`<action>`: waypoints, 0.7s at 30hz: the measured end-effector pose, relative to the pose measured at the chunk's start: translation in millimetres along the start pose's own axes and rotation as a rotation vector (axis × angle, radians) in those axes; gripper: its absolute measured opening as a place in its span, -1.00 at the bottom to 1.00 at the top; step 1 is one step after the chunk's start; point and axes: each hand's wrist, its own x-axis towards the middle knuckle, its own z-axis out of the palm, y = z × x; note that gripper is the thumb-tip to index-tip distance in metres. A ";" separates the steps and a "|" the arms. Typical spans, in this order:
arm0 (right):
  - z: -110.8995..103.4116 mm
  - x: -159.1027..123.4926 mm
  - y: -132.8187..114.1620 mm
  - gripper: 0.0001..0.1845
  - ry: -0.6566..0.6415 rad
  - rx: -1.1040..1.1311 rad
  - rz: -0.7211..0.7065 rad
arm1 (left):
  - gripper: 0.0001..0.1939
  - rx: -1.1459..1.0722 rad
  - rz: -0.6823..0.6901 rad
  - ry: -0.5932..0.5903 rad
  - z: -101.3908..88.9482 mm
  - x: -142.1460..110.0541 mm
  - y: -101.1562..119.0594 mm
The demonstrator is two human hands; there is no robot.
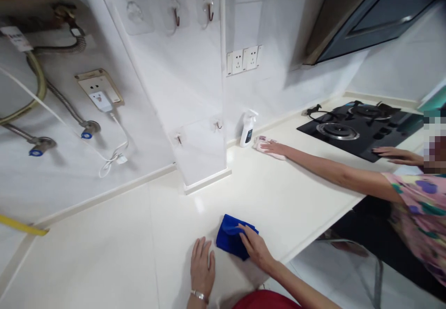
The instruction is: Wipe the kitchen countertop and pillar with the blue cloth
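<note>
A folded blue cloth point(230, 241) lies on the white countertop point(174, 248) close to me. My right hand point(257, 248) pinches a raised fold at the cloth's right side between thumb and fingers. Left of the cloth and apart from it, my left hand point(202, 267) rests flat on the counter, fingers stretched out, a metal band at its wrist. Farther along, a co-worker's hand point(273, 148) presses on a whitish cloth point(262, 142) beside a white spray bottle point(248, 130), which stands upright against the wall.
At the far right is a black gas hob point(362, 125), with the co-worker's other hand point(393, 154) at its near edge. A range hood point(369, 21) hangs above. A wall pillar point(202, 155) juts onto the counter. A charger point(101, 101) with a loose cord and a yellow hose point(22, 225) are at left.
</note>
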 end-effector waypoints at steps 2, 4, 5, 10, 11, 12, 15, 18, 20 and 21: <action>-7.9 7.6 -7.2 -0.53 0.016 0.105 0.170 | -0.62 0.036 0.009 0.015 6.8 11.0 10.0; -15.8 14.3 -14.6 -0.46 0.025 0.149 0.248 | -0.64 0.044 0.010 0.010 12.2 24.3 21.9; -18.9 17.0 -17.8 -0.44 0.037 0.150 0.260 | -0.65 0.041 0.011 0.000 14.3 31.0 28.0; -29.9 28.9 -28.2 -0.36 0.106 0.162 0.295 | -0.81 -0.116 -0.060 -0.060 19.6 55.7 49.5; -33.4 32.2 -29.8 -0.36 0.121 0.166 0.299 | -0.84 -0.190 -0.079 -0.082 19.5 58.0 51.3; -37.8 36.0 -31.5 -0.36 0.139 0.170 0.304 | -0.86 -0.262 -0.089 -0.109 18.7 59.5 52.4; -55.8 47.3 -39.1 -0.38 0.203 0.173 0.323 | -0.81 -0.413 -0.092 -0.181 8.6 63.4 51.5; -71.7 52.7 -49.0 -0.40 0.234 0.208 0.349 | -0.67 -0.591 -0.197 -0.165 -15.8 73.2 45.6; -74.2 51.5 -52.8 -0.41 0.204 0.306 0.389 | -0.58 -0.683 -0.292 -0.093 -35.0 83.5 39.0; -72.4 49.8 -52.6 -0.41 0.180 0.361 0.412 | -0.55 -0.697 -0.320 -0.061 -43.0 88.7 34.7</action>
